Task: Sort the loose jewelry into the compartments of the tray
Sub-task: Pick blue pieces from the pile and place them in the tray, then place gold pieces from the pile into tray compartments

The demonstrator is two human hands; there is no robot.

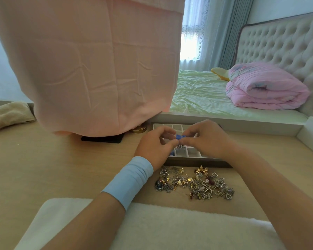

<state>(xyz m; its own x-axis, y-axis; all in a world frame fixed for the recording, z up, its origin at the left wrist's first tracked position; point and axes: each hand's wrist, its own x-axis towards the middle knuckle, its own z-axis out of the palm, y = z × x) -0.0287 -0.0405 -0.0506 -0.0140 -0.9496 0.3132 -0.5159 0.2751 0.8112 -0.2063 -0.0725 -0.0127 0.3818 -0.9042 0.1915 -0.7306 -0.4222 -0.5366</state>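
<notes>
two hands [154,148] [204,140] pinching blue piece [180,137] over tray [206,161], jewelry pile [193,184] between forearms

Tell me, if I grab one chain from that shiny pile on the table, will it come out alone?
Probably not. The pile looks tangled, chains mixed among hearts and bows, so neighbours would likely drag along. The chains look thin and floppy, so one would dangle, not stay stiff. Pushed, the bits would probably scatter across the table.

jewelry [193,184]: shiny metal
blue piece [179,137]: perhaps plastic
desk [61,168]: matt pale wood
cloth [90,69], 11 o'clock: smooth fabric
</notes>
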